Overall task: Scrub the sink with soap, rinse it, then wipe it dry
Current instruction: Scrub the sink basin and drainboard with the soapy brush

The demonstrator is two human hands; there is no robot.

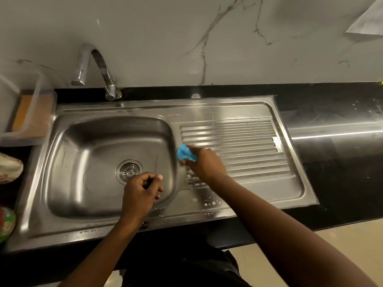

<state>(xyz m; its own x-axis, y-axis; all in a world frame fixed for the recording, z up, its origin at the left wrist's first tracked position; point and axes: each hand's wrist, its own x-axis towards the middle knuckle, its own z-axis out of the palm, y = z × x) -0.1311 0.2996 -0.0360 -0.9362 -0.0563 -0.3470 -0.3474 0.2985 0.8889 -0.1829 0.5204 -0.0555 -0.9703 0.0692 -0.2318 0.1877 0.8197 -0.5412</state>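
Note:
A stainless steel sink (68,141) with a round drain strainer (129,172) fills the middle of the view, and its ribbed drainboard (244,141) lies to the right. My right hand (204,165) grips a small blue cloth (185,153) and presses it on the left end of the drainboard ribs, beside the basin's edge. My left hand (141,193) hovers over the basin's front right corner with fingers loosely curled, holding nothing. Soap bubbles and water drops (207,201) dot the front rim.
A chrome tap (97,67) stands behind the basin against the marble wall. A clear plastic tub (24,112) holding a sponge sits at the left. Patterned items (8,168) lie at the far left edge. Black countertop (342,162) extends right.

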